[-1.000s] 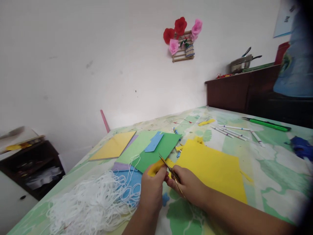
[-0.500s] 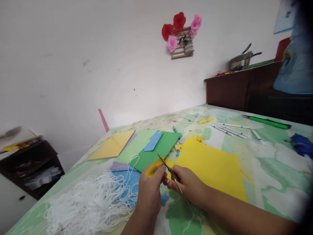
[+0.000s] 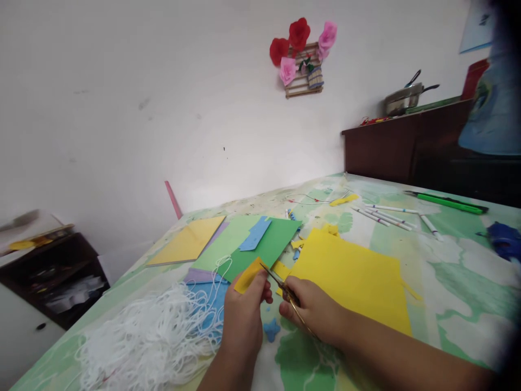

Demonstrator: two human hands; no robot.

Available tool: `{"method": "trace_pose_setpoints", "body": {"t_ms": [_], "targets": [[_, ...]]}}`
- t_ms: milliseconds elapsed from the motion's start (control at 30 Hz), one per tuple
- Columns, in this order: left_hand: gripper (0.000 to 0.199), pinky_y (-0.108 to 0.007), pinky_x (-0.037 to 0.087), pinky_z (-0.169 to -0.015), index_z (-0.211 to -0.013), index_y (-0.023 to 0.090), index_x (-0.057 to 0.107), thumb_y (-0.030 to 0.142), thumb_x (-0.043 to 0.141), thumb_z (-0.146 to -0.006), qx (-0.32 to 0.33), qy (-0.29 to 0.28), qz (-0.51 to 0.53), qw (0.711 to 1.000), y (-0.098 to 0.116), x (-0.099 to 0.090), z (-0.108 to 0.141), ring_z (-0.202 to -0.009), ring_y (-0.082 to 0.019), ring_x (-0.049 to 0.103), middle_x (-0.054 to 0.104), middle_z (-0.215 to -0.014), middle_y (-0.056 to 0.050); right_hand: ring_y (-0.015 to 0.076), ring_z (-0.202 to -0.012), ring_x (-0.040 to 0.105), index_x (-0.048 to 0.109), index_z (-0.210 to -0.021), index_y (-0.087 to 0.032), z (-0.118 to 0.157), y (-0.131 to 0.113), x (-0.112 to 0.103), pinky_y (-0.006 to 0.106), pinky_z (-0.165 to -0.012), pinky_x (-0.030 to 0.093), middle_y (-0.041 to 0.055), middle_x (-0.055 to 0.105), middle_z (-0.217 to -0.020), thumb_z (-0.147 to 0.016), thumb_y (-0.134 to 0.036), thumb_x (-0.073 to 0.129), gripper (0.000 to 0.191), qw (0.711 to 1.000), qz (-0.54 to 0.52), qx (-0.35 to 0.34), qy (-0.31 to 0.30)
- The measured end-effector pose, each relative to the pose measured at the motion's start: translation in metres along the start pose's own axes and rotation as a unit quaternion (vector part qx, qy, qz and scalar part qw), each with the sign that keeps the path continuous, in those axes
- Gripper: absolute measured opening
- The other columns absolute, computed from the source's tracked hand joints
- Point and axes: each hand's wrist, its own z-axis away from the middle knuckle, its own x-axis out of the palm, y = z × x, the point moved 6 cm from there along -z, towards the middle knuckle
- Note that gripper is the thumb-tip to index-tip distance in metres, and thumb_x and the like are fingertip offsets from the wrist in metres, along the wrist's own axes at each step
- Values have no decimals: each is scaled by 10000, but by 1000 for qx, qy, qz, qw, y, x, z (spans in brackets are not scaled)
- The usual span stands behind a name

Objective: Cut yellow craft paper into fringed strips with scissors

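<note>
My left hand (image 3: 245, 307) pinches a small yellow piece (image 3: 249, 275) between thumb and fingers. My right hand (image 3: 311, 307) is closed on the scissors (image 3: 290, 294), whose tips point up and left and meet the edge of the yellow piece. Just right of my hands lies a large yellow sheet (image 3: 354, 274). Beyond them is a green sheet (image 3: 271, 244) with a blue strip (image 3: 255, 233) on top. A small blue star shape (image 3: 271, 329) rests on the table between my wrists. A heap of white cord (image 3: 150, 336) lies left of my left hand.
Several white markers (image 3: 391, 218) and a green cutter (image 3: 450, 202) lie at the back right, with a dark blue item (image 3: 504, 239) at the right edge. A yellow-orange sheet (image 3: 187, 240) is at the back left. A brown cabinet (image 3: 378, 152) stands behind the table.
My left hand has moved slightly left and up with the yellow piece, which is tilted more upright. The gap between my hands is wider and more of the blue star shows.
</note>
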Motion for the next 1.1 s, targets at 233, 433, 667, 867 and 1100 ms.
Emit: {"method": "trace_pose_setpoints", "body": {"t_ms": [233,433,667,867,1100], "targets": [[180,-199,345,-411,-564,137,520,300,595,-586,7,-11,-102,995,4,2,2,-399,-70,424,479,-445,49,71,-495,329,379,-674,-166,-1,1,1,189,-441,242,-40,401,-575,-736,-564,355,403,1000,3,0,5],[189,-199,345,-419,-526,152,487,299,569,-612,16,-39,-117,992,1,5,1,-408,-72,416,453,-439,53,69,-486,335,389,-683,-164,-1,2,1,187,-433,239,-41,412,-569,-739,-536,384,376,1000,-5,5,-1],[197,-195,344,-413,-529,146,489,304,586,-596,1,-25,-110,994,1,5,3,-401,-72,417,458,-436,52,71,-484,344,383,-672,-170,-1,4,0,185,-428,233,-40,419,-566,-720,-551,407,385,1000,-4,13,2],[201,-196,344,-403,-537,145,489,306,593,-594,1,-26,-108,994,-1,4,1,-398,-73,417,461,-446,48,72,-482,346,387,-661,-170,-2,5,0,184,-422,226,-39,423,-562,-710,-553,419,388,1000,10,24,7],[202,-196,343,-410,-537,146,478,304,588,-600,0,-33,-105,994,0,4,-1,-406,-72,411,450,-441,52,77,-491,353,409,-654,-167,-3,6,-2,186,-429,229,-34,432,-564,-698,-547,445,383,999,23,43,5]]}}
